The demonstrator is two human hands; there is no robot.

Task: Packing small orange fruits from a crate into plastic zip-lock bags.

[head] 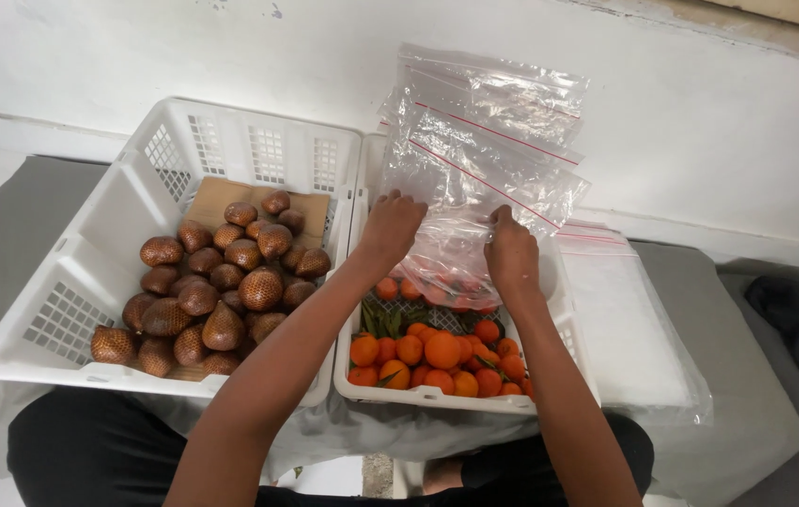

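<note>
My left hand (390, 225) and my right hand (512, 252) both grip clear zip bags (484, 150) with red seal lines, held up over the right white crate (437, 398). Several bags fan upward against the wall. The lowest bag hangs between my hands above the small oranges (442, 349) in that crate. Green leaves lie among the oranges. The left white crate (89, 253) holds a heap of brown scaly snake fruit (230, 282) on a piece of cardboard.
A flat stack of more clear zip bags (629, 329) lies to the right of the orange crate on a grey cloth-covered surface (5, 244). A white wall (230, 47) rises just behind the crates. My dark-clothed legs are below.
</note>
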